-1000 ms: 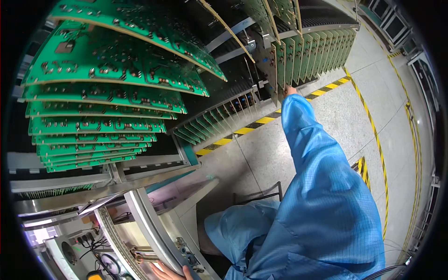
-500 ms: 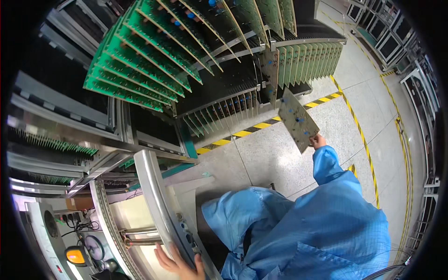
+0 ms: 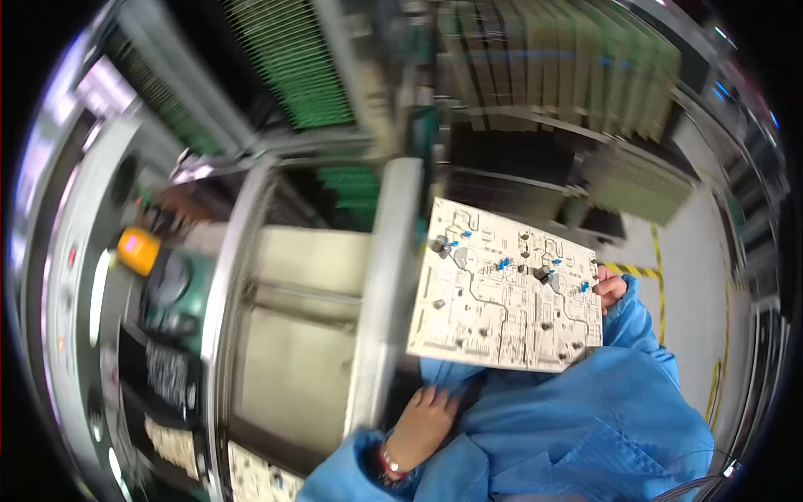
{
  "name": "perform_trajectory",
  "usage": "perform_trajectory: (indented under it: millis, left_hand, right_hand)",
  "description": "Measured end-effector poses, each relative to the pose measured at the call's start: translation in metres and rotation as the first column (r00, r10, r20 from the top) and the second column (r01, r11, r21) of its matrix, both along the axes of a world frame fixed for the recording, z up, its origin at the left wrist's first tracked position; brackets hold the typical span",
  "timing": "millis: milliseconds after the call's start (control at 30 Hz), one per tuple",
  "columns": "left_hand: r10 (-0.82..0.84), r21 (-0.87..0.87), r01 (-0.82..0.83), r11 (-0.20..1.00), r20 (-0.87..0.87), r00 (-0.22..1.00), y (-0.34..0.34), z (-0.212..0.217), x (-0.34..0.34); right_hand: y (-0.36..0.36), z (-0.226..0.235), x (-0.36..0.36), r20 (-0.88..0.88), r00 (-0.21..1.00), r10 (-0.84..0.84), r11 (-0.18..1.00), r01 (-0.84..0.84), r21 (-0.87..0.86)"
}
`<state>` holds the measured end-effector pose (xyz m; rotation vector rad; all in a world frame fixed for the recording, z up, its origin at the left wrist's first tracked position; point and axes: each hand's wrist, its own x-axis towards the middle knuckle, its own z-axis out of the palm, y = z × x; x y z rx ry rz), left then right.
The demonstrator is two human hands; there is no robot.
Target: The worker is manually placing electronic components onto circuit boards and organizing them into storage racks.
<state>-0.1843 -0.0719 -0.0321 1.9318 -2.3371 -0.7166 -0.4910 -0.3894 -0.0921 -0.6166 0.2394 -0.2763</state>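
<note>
A pale circuit board [image 3: 481, 322] with blue and dark components lies face up before my body. My right hand [image 3: 612, 289] pinches it at its right edge, thumb and fingers closed there. Below the board's lower left corner, my left hand [image 3: 421, 428] rests against my blue gown with its fingers stretched out. It holds nothing and stays apart from the board. Just left of both stands the metal rail [image 3: 383, 289] of a conveyor. A second pale board [image 3: 258, 470] shows partly at the conveyor's near end.
Racks of upright boards stand at the far right [image 3: 560, 75] and farther back, with green boards [image 3: 288, 67] stacked at far left. An orange-yellow device [image 3: 139, 251] sits beside the machine at left. Yellow floor tape [image 3: 658, 293] runs along the right.
My view has turned leftward. The board came from the rack side to in front of my body, its component face now showing. My left hand left the rail and moved to my gown.
</note>
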Motion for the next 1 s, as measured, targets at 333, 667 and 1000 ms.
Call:
perform_trajectory:
  millis: [333,667,1000]
  left_hand:
    - [0.428,-0.229,-0.423,0.877,-0.031,0.903,-0.009,-0.060,-0.018]
    - [0.341,-0.027,-0.341,0.940,0.133,0.931,-0.018,-0.046,-0.016]
    - [0.249,0.113,-0.238,0.965,-0.096,0.964,-0.016,-0.027,0.010]
  right_hand:
    - [0.063,0.076,0.307,0.151,0.805,0.574,0.819,-0.562,-0.114]
    - [0.083,0.083,0.353,-0.025,0.854,0.520,0.847,-0.519,-0.115]
    - [0.041,0.113,0.277,-0.058,0.886,0.460,0.825,-0.451,-0.341]
